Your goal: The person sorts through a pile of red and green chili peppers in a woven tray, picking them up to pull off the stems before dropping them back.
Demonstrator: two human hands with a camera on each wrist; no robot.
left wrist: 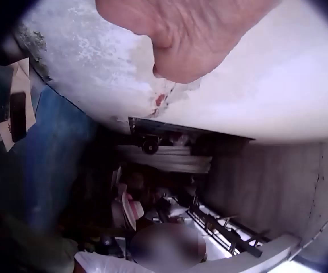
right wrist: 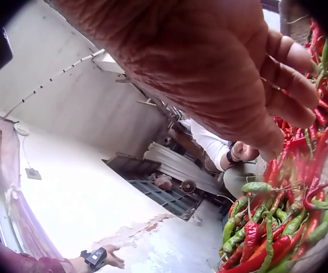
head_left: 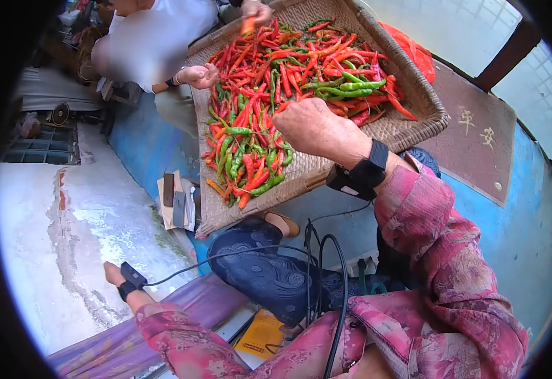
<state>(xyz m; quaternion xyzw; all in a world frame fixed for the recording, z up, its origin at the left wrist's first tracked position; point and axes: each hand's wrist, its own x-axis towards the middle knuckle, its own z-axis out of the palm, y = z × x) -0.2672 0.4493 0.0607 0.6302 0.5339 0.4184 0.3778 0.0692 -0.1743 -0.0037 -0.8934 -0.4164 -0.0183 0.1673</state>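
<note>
Light, smooth peppers [head_left: 352, 93] seem best pinched near stems; left hand [head_left: 114, 273] hangs relaxed, right hand [head_left: 320, 129] bends, its hold unclear.

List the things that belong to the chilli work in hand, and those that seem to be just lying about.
In use:
- chillies, red and green
- woven tray holding them
- right hand, over them

Probably lying about:
- mat
- yellow packet
- cardboard

Unclear: red plastic beside the tray.
</note>
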